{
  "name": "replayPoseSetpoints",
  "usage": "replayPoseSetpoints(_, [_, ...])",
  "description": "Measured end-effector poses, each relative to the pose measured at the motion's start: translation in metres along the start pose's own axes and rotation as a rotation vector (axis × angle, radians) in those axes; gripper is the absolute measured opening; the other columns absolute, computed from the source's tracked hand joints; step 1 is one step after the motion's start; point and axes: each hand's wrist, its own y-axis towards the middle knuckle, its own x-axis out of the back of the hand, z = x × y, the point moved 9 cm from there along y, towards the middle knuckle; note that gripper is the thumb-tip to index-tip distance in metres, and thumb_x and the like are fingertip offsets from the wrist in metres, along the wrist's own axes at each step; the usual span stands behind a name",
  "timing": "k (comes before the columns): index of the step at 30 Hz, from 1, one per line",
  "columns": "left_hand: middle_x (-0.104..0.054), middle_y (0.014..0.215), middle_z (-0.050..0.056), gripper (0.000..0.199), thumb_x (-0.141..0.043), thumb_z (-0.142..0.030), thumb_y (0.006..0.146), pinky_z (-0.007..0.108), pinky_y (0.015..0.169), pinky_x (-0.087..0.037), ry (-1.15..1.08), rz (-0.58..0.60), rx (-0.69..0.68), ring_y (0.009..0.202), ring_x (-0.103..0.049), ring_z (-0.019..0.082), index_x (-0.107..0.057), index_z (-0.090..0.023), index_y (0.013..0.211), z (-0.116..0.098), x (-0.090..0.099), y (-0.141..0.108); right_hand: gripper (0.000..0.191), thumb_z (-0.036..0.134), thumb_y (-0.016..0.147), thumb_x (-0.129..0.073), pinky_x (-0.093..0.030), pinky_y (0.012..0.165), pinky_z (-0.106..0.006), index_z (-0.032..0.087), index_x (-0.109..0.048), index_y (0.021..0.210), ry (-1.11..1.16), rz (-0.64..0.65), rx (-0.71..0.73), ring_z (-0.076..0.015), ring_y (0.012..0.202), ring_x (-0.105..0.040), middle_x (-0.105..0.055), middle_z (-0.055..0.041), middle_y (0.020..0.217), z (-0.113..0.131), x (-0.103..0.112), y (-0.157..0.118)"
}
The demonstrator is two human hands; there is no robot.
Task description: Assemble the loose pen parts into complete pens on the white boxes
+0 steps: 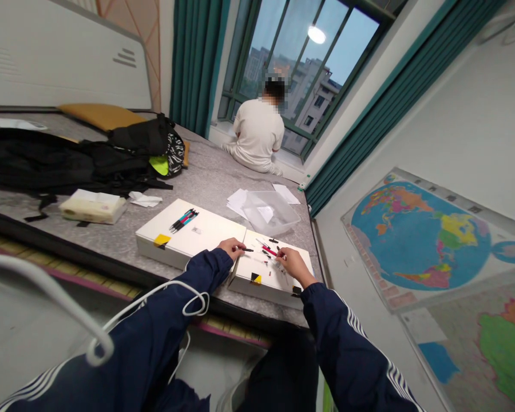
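Observation:
My left hand (pixel 232 249) is pinched on a slim black pen part (pixel 248 250), which points to the right over the nearer right-hand white box (pixel 242 276). Just beyond its tip, my right hand (pixel 294 265) has thumb and fingers closed at the end of a red pen barrel (pixel 269 250). Small loose pen parts (pixel 266 256), black, red and clear, are scattered on the box lid between and below the hands. On the adjoining white box (pixel 210 232) to the left, several pens (pixel 183 220) with blue, red and black bodies lie side by side.
Behind the boxes are a clear plastic bin (pixel 278 213) and white papers (pixel 237 203). A tissue pack (pixel 93 207) and black backpack (pixel 124 151) lie to the left. A person (pixel 258 134) sits by the window, back turned. A white cable (pixel 154 289) crosses my left sleeve.

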Motion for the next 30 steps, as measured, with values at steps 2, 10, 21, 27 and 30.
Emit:
replayPoseSetpoints(2, [-0.065,0.08,0.0,0.019,-0.069,-0.027,0.069,0.025,0.062,-0.045,0.004,0.007,-0.004,0.059,-0.051,0.011,-0.074,-0.021,0.086,-0.001,0.0,-0.001,0.003,0.019,0.078,-0.064,-0.036,0.069,-0.023,0.018,-0.066,0.079,0.007,0.007,0.001,-0.0155,0.076,-0.057,-0.067,-0.0028,0.081,0.0,-0.001,0.0])
replayPoseSetpoints(10, [-0.065,0.08,0.0,0.018,-0.069,-0.023,0.068,0.025,0.062,-0.045,0.008,0.039,-0.028,0.06,-0.053,0.011,-0.074,-0.02,0.085,-0.009,-0.001,-0.001,0.002,0.018,0.078,-0.066,-0.037,0.074,-0.025,0.017,-0.067,0.08,0.028,0.008,0.056,-0.0169,0.081,-0.058,-0.067,-0.0042,0.085,0.031,-0.02,0.016])
replayPoseSetpoints(21, [-0.066,0.081,0.0,0.016,-0.069,-0.02,0.07,0.024,0.067,-0.046,0.033,0.031,-0.054,0.064,-0.055,0.011,-0.073,-0.019,0.085,-0.014,0.001,-0.001,0.01,0.022,0.083,-0.064,-0.039,0.077,-0.026,0.017,-0.071,0.087,-0.019,-0.035,0.103,-0.0193,0.085,-0.06,-0.068,-0.0067,0.09,0.032,-0.013,0.018])
replayPoseSetpoints(27, [-0.066,0.08,0.001,0.015,-0.069,-0.022,0.07,0.025,0.068,-0.046,0.095,0.085,-0.087,0.068,-0.055,0.013,-0.073,-0.02,0.085,-0.018,-0.003,-0.003,0.009,0.018,0.081,-0.064,-0.041,0.079,-0.027,0.017,-0.071,0.087,0.034,-0.029,0.146,-0.018,0.083,-0.059,-0.068,-0.0061,0.087,0.053,-0.028,0.021])
replayPoseSetpoints(30, [-0.067,0.082,0.001,0.016,-0.068,-0.022,0.071,0.026,0.069,-0.047,0.085,0.047,-0.053,0.067,-0.056,0.013,-0.072,-0.019,0.086,-0.017,0.001,-0.004,0.013,0.02,0.082,-0.062,-0.042,0.081,-0.028,0.016,-0.068,0.093,0.134,-0.13,0.112,-0.0173,0.084,-0.059,-0.067,-0.0067,0.091,0.055,-0.025,0.022])
